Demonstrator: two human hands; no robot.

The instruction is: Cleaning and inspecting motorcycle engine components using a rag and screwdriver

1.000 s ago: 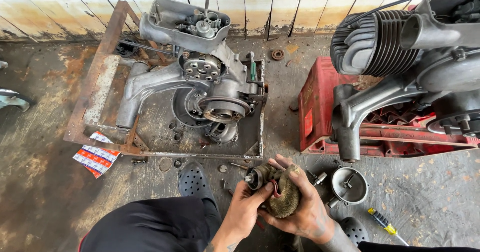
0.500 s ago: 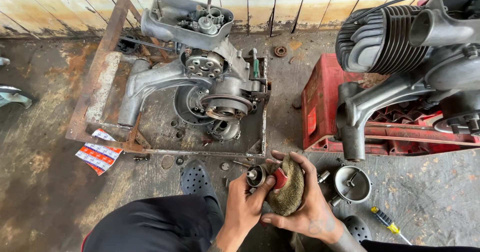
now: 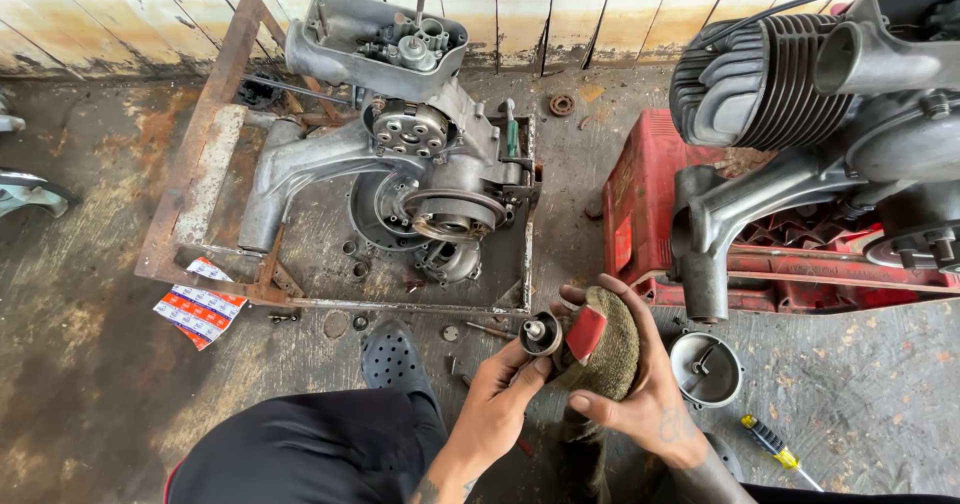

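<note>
The left hand [image 3: 500, 404] pinches a small round metal part [image 3: 541, 333] while the right hand [image 3: 640, 399] grips a grimy rag [image 3: 612, 349] against it; greasy fingers could drop it onto the floor [image 3: 90, 384] below.

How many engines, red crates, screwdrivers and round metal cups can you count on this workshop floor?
Engines: 2, one in the rusty frame and one on the crate
Red crates: 1
Screwdrivers: 1, yellow-handled
Round metal cups: 1
Total: 5
</note>
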